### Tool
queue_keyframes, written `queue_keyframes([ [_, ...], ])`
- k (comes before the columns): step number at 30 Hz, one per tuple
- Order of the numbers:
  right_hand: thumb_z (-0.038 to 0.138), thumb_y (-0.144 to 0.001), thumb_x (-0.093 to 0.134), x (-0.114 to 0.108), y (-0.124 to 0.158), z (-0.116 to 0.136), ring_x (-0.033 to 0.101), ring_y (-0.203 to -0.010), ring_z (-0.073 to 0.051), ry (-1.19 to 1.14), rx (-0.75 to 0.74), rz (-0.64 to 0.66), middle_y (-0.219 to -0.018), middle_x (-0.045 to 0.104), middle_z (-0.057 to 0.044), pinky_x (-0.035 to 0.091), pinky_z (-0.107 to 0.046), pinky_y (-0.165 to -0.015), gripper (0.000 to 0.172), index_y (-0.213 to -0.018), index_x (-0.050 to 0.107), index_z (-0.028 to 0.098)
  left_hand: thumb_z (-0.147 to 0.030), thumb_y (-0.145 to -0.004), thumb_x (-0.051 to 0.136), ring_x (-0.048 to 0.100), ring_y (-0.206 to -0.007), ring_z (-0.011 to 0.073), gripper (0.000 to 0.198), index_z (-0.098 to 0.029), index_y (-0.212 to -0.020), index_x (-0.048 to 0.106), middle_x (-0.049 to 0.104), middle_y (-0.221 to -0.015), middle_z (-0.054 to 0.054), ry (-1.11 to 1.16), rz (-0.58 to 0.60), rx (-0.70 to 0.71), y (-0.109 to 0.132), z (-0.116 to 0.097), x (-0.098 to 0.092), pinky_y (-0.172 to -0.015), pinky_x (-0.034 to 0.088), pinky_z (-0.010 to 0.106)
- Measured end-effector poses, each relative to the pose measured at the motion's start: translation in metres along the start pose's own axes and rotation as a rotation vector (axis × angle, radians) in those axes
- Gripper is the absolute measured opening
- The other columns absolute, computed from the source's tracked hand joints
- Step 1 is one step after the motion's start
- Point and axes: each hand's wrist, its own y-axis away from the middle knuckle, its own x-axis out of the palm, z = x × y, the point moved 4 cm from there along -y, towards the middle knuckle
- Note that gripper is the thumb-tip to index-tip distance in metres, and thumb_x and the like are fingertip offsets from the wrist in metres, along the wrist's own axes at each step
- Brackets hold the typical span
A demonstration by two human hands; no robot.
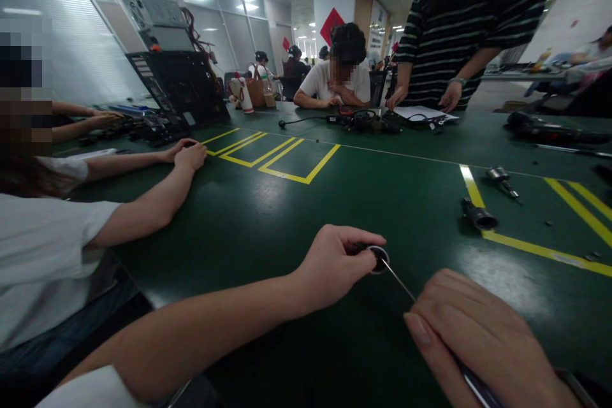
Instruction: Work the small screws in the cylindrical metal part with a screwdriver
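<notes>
Between the thumb and fingers of my left hand (335, 264) is a small round part (381, 259) with a ring-shaped, shiny rim. Most of its body is hidden by the fingers. My right hand (478, 331) is closed around a thin tool, seemingly a screwdriver (400, 282), whose handle shows below the palm. The slim metal shaft points up and left, and its tip reaches into the ring's opening. Both hands are just above the dark green table (268, 217).
Right of my hands lie a dark hollow housing (479, 215) and a metal shaft part (502, 182), beside yellow tape (526, 245). A dark power tool (549, 131) is farther back. A co-worker's arms (143, 210) rest on the table at left. Cables and tools (363, 120) lie across the table.
</notes>
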Motion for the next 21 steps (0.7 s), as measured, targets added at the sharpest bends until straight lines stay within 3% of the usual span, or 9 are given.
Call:
queue_keyframes([
  [21,0.003,-0.082,0.043,0.0003,0.0002,0.0015,0.045,-0.05,-0.011,-0.02,-0.022,-0.003,-0.054,0.049,0.001,0.037,-0.026,-0.048,0.023,-0.068,0.051,0.019,-0.016,-0.075,0.056,0.067,-0.077,0.0167,0.029,-0.009,-0.102,0.066,0.071,-0.089,0.01,-0.005,-0.004,0.012,-0.0006,-0.0009,-0.0009,-0.07,0.056,0.028],
])
